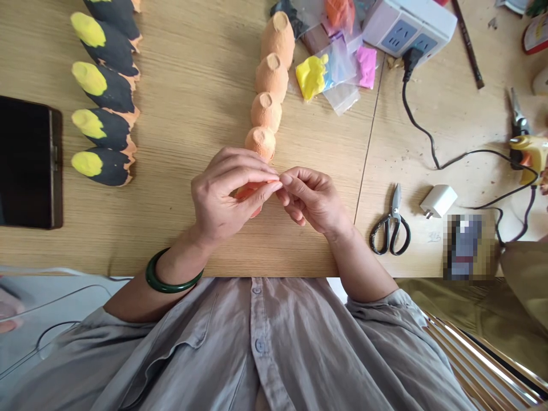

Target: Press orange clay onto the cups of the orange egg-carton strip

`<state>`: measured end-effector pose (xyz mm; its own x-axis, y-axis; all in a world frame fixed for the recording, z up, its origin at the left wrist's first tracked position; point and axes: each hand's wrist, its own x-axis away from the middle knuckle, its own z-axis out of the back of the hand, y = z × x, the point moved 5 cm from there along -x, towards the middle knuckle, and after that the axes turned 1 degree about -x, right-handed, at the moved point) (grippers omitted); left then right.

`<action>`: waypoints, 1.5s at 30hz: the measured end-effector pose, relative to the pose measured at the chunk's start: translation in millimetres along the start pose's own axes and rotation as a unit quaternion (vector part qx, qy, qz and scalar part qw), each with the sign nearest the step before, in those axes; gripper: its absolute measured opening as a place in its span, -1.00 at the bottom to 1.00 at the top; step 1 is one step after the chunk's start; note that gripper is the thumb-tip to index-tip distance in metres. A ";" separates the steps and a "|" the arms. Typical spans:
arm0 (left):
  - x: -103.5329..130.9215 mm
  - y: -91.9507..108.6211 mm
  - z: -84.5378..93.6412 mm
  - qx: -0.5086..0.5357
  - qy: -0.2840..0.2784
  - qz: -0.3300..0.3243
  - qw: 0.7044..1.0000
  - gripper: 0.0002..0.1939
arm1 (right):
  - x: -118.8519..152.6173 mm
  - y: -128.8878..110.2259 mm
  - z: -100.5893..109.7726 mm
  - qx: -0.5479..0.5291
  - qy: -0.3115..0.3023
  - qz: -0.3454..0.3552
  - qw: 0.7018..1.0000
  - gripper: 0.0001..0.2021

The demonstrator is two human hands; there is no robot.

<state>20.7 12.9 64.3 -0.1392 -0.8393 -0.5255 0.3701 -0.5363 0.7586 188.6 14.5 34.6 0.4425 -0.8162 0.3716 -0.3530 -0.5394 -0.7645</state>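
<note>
My left hand is curled over a piece of orange clay, most of it hidden by the palm and fingers. My right hand meets it at the fingertips, thumb and index finger pinched together; whatever is between them is too small to make out. Just beyond my hands, several orange egg-shaped clay pieces run in a row away from me, each with a flat round spot on top. On the left, a row of black clay shapes has yellow ovals on one end and ragged orange edges on the other.
A dark tablet-like device lies at the left. Bags of yellow clay and pink clay sit near a white power strip. To the right are scissors, a white charger, a black cable and a yellow glue gun.
</note>
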 end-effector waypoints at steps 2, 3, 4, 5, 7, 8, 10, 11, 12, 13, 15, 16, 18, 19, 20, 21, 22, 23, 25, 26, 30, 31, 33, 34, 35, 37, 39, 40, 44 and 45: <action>-0.4 1.1 0.1 0.010 0.014 -0.009 1.000 -0.91 | -0.6 0.7 2.3 0.001 0.014 0.004 1.000 -0.37; -0.4 0.9 0.4 0.015 0.022 -0.010 1.000 -0.87 | -1.1 1.4 4.6 0.002 0.028 0.008 1.000 -0.38; 0.0 -0.1 1.0 0.021 0.032 -0.004 0.999 -0.84 | -1.7 2.1 7.3 0.003 0.044 0.014 0.999 -0.39; 0.6 -2.2 1.6 0.028 0.040 0.009 0.999 -0.82 | -2.3 2.8 10.2 0.002 0.060 0.022 0.998 -0.40; 2.6 -7.5 2.6 0.040 0.050 0.038 0.997 -0.84 | -3.3 3.8 15.4 -0.007 0.082 0.036 0.996 -0.47; 3.6 -9.5 2.2 0.043 0.043 0.044 0.997 -0.87 | -3.5 3.8 16.9 -0.014 0.085 0.041 0.995 -0.53; 5.2 -10.3 2.9 0.049 0.042 0.025 0.998 -0.90 | -3.1 2.2 17.8 -0.024 0.084 0.044 0.995 -0.65; 5.8 -11.3 2.4 0.047 0.033 0.024 0.998 -0.92 | -2.4 0.8 17.4 -0.026 0.084 0.042 0.995 -0.71; 6.3 -11.7 2.6 0.045 0.032 0.017 0.998 -0.92 | -1.5 -0.8 16.4 -0.026 0.082 0.038 0.996 -0.74; 6.7 -12.8 2.1 0.043 0.025 0.016 0.999 -0.91 | -0.6 -2.6 14.6 -0.028 0.077 0.034 0.996 -0.76; 7.2 -14.0 1.9 0.046 0.023 -0.002 0.999 -0.86 | 0.5 -5.1 9.7 -0.040 0.055 0.026 0.997 -0.73; 7.4 -15.0 1.1 0.048 0.016 -0.010 0.999 -0.82 | 0.5 -5.4 6.5 -0.047 0.035 0.021 0.998 -0.68; 7.6 -18.1 -1.4 0.048 -0.002 -0.017 0.999 -0.72 | -0.2 -4.1 0.8 -0.058 -0.008 0.010 0.998 -0.56; 7.5 -19.4 -2.4 0.044 -0.009 -0.020 0.999 -0.68 | -0.8 -2.4 -1.0 -0.061 -0.023 0.001 0.998 -0.53; 7.2 -20.4 -3.5 0.038 -0.016 -0.018 0.999 -0.67 | -1.4 -0.5 -2.0 -0.062 -0.032 -0.007 0.998 -0.50; 6.6 -20.4 -4.0 0.036 -0.019 -0.019 0.999 -0.68 | -2.1 1.2 -2.4 -0.063 -0.038 -0.011 0.997 -0.47; 5.6 -19.0 -3.9 0.036 -0.019 -0.025 0.999 -0.72 | -2.7 2.6 -2.2 -0.062 -0.040 -0.014 0.997 -0.45; 4.4 -16.1 -3.3 0.038 -0.018 -0.037 0.998 -0.74 | -3.2 3.5 -1.8 -0.058 -0.039 -0.014 0.997 -0.44; 1.2 -8.3 -1.2 0.036 -0.022 -0.061 0.997 -0.73 | -3.8 4.1 -0.5 -0.043 -0.032 -0.011 0.999 -0.41; -0.4 -4.5 0.5 0.030 -0.024 -0.071 0.997 -0.71 | -3.8 3.8 0.1 -0.034 -0.026 -0.008 0.999 -0.41; -2.0 -12.9 5.9 0.015 -0.069 -0.014 0.997 -0.70 | -2.6 -0.5 3.4 -0.015 0.025 0.016 0.999 -0.39; -0.2 -20.3 8.5 0.003 -0.068 -0.002 0.998 -0.66 | -1.9 -2.0 4.7 -0.007 0.045 0.026 0.999 -0.40; 5.4 -31.2 19.0 -0.041 -0.001 -0.054 0.998 -0.51 | 0.0 -3.5 7.5 0.028 0.088 0.035 0.995 -0.43; 8.5 -42.3 20.5 -0.064 -0.002 -0.022 0.998 -0.44 | 0.8 -3.3 8.8 0.050 0.106 0.035 0.993 -0.46; 11.6 -51.5 20.8 -0.070 -0.014 0.004 0.997 -0.32 | 1.4 -2.8 9.6 0.071 0.117 0.034 0.990 -0.47; 17.1 -64.5 19.7 -0.079 -0.045 0.060 0.994 -0.17 | 1.5 -0.9 10.3 0.098 0.125 0.036 0.987 -0.48; 20.6 -68.6 18.4 -0.090 -0.069 0.098 0.989 -0.07 | 0.5 0.7 11.0 0.107 0.123 0.050 0.985 -0.48; 21.7 -68.6 17.5 -0.098 -0.079 0.108 0.986 -0.05 | -0.3 1.6 11.6 0.108 0.122 0.055 0.985 -0.48; 25.4 -69.7 12.7 -0.090 -0.096 0.131 0.983 0.01 | -2.1 4.5 14.2 0.101 0.119 0.050 0.986 -0.51; 26.3 -70.6 11.6 -0.072 -0.091 0.138 0.984 0.07 | -2.0 4.3 14.4 0.100 0.118 0.048 0.987 -0.52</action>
<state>-19.8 27.7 1.4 -0.1723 -0.9602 -0.2198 0.5411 -0.2787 0.7935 198.0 16.8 23.0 0.2027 -0.8998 0.3865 -0.2040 -0.4248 -0.8820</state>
